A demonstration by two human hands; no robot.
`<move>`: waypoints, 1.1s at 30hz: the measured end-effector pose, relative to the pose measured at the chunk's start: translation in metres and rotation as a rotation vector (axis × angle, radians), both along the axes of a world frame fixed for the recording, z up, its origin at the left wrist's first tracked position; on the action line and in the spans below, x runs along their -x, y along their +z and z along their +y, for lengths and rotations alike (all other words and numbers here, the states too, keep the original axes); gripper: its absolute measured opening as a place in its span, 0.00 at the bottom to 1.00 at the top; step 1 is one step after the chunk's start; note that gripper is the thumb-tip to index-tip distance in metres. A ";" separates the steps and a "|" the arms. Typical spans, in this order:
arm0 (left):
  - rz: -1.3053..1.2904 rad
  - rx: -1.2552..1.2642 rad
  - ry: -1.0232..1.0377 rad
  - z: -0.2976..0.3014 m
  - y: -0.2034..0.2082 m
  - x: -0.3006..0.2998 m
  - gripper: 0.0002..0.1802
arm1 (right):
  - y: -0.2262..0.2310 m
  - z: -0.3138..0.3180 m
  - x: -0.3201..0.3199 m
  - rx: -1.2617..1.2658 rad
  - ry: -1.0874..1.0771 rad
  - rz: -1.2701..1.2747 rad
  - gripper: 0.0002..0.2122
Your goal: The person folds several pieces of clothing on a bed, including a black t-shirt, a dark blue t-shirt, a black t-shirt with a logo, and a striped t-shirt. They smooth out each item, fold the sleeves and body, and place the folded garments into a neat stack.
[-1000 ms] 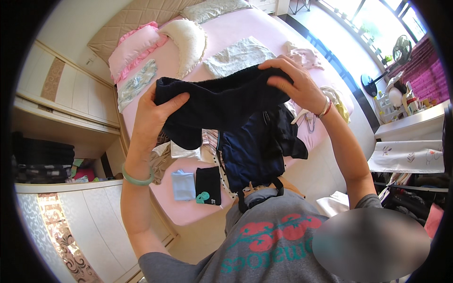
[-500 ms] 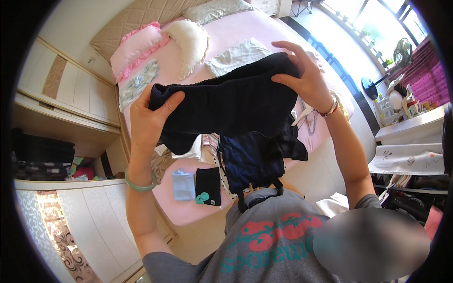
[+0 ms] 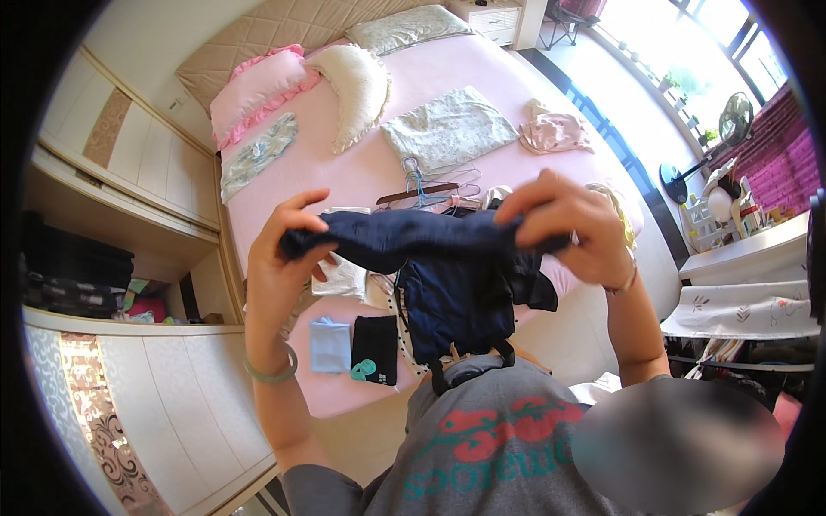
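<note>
Leftward of the pink bed (image 3: 344, 176), dark clothes (image 3: 73, 267) stand stacked; over the bed's near half, the left hand (image 3: 288, 234) pinches one end of a navy garment (image 3: 422, 236), held stretched above the bed; hangers (image 3: 419, 193) lie mid-bed; toward the bed's right, the right hand (image 3: 587, 228) pinches the garment's other end.

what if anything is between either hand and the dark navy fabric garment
Nothing visible. The left hand and right hand hold opposite ends of the dark navy fabric garment; the brown bar-shaped hanger lies beyond it on the pink cloth-covered bed, not between.
</note>
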State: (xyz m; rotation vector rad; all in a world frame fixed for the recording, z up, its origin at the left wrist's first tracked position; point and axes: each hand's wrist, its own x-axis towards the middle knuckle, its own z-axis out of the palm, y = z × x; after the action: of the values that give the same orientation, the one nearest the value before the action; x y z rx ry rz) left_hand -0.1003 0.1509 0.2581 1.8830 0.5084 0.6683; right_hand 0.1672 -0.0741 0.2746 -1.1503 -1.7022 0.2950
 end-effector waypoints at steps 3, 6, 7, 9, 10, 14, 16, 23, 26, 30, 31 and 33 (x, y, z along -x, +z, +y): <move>-0.175 -0.088 -0.207 -0.002 0.003 0.009 0.15 | 0.018 -0.002 0.012 -0.125 0.350 -0.071 0.07; -0.343 -0.007 -0.352 -0.014 0.014 0.006 0.13 | 0.029 -0.002 0.027 -0.108 0.640 0.014 0.09; -0.389 0.052 -0.416 -0.018 0.016 -0.001 0.12 | 0.029 0.002 0.032 -0.095 0.714 0.068 0.10; -0.500 0.166 -0.550 -0.025 0.021 -0.021 0.11 | 0.033 0.013 0.027 0.014 0.745 0.159 0.08; -0.525 0.263 -0.570 -0.030 0.019 -0.028 0.11 | 0.032 0.017 0.026 0.074 0.703 0.239 0.06; -0.528 0.569 -0.556 -0.045 0.016 -0.052 0.18 | 0.018 0.033 0.034 0.075 0.228 0.264 0.10; -0.501 0.531 -0.483 -0.042 0.009 -0.065 0.25 | 0.013 0.040 0.040 0.037 0.154 0.286 0.11; -0.376 0.613 -0.454 -0.045 0.010 -0.084 0.41 | -0.007 0.035 0.033 0.129 0.029 0.393 0.11; -0.534 0.892 -0.393 -0.040 -0.006 -0.082 0.40 | -0.016 0.036 0.026 0.007 -0.167 0.385 0.11; -0.235 0.354 -0.316 -0.039 -0.057 -0.071 0.50 | -0.031 0.042 0.022 -0.006 -0.319 0.419 0.12; -0.141 0.232 -0.307 -0.041 -0.068 -0.070 0.53 | -0.032 0.043 0.024 0.001 -0.339 0.425 0.12; -0.079 0.314 -0.179 -0.053 -0.066 -0.086 0.41 | -0.035 0.042 0.022 0.037 -0.389 0.433 0.13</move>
State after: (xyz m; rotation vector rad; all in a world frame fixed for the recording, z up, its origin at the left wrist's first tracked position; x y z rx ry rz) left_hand -0.0140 0.0982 0.1920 1.5788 0.3651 0.5093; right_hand 0.1454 -0.0326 0.2396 -1.3071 -1.0767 0.3052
